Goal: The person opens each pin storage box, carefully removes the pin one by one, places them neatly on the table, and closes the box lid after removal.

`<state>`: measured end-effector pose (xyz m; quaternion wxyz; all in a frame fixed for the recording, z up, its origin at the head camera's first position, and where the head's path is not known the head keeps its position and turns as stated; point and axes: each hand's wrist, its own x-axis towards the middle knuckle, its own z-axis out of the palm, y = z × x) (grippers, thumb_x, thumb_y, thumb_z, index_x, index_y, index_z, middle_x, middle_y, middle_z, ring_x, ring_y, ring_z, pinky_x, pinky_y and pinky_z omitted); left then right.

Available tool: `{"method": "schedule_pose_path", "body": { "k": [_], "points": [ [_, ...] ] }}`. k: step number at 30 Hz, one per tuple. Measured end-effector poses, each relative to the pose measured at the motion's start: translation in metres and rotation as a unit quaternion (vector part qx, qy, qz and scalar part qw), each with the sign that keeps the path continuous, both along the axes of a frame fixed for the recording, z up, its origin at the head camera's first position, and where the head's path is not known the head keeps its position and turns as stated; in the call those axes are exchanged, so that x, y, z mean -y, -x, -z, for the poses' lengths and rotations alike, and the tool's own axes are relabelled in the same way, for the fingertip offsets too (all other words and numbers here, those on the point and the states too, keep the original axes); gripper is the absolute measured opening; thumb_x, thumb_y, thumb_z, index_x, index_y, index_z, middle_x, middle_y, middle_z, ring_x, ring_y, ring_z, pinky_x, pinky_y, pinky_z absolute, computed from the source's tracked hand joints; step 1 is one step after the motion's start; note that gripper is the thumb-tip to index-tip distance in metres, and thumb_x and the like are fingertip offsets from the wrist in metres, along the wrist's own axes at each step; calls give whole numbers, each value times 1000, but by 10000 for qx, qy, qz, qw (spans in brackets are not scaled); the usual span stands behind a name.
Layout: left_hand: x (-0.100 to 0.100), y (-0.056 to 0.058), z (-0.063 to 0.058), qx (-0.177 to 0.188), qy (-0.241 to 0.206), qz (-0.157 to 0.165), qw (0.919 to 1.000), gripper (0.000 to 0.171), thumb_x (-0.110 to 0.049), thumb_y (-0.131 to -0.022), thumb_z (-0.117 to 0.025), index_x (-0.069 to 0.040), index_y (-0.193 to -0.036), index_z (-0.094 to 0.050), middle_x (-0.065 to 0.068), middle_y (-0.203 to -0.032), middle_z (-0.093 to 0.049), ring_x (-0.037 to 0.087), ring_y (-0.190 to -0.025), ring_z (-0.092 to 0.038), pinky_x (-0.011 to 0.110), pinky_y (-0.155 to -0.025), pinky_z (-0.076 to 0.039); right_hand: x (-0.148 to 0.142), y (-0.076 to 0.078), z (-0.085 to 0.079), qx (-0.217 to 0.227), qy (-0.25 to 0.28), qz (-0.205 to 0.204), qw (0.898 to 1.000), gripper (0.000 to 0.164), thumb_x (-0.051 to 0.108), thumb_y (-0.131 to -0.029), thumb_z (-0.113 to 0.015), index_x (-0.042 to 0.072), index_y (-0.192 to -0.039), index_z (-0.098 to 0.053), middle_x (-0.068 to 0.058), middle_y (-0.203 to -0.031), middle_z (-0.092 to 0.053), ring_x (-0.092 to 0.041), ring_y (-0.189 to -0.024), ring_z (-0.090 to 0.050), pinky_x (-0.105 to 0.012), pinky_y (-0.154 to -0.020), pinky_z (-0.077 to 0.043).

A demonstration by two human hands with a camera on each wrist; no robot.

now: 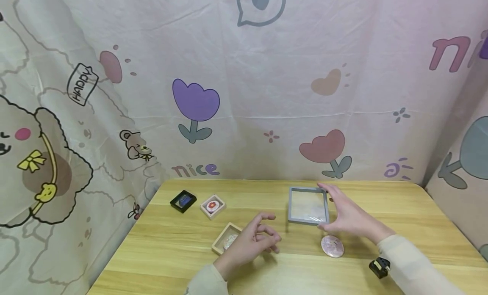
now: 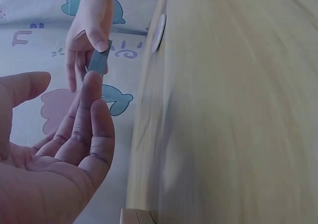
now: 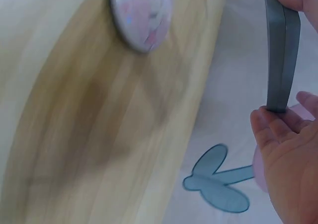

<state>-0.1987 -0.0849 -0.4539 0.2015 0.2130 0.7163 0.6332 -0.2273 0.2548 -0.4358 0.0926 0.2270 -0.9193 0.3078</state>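
My right hand grips a square grey frame by its right side, thumb at the near corner and fingers at the far one. The frame has a clear film across it and is held above the table, as the right wrist view shows its grey edge between thumb and fingers. Below it, on the table, lies a round pink patterned disc. My left hand hovers to the left of the frame, fingers loosely bent and holding nothing. It partly covers a light wooden box with a round pale disc inside.
At the back left of the wooden table sit a small black frame and a small light box with a red-flower disc in it. A printed curtain hangs behind the table and at the sides.
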Motion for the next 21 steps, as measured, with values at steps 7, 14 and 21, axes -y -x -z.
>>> {"method": "schedule_pose_path", "body": {
  "k": [7, 14, 21],
  "points": [
    [9, -1, 0, -154, 46, 112, 9998, 54, -19, -104, -70, -10, -151, -47, 13, -115, -73, 23, -89, -78, 33, -85, -65, -16, 11, 7, 179, -112, 50, 9998, 120, 32, -72, -99, 1, -165, -30, -27, -163, -41, -50, -137, -55, -66, -109, -53],
    [17, -3, 0, -174, 196, 126, 9996, 52, -22, -105, -69, -9, -151, -47, 12, -116, -73, 26, -92, -78, 32, -87, -64, -25, 20, 10, 308, -137, 87, 9994, 117, 32, -71, -99, 4, -163, -34, -28, -159, -43, -53, -137, -53, -73, -109, -50],
    [22, -6, -2, -133, 182, 17, 9997, 50, -21, -105, -70, -10, -149, -50, 13, -117, -73, 28, -94, -78, 31, -90, -64, -34, 26, 17, 296, -196, 131, 9993, 111, 29, -70, -99, 2, -160, -39, -30, -155, -46, -53, -138, -52, -77, -111, -45]
  ]
}}
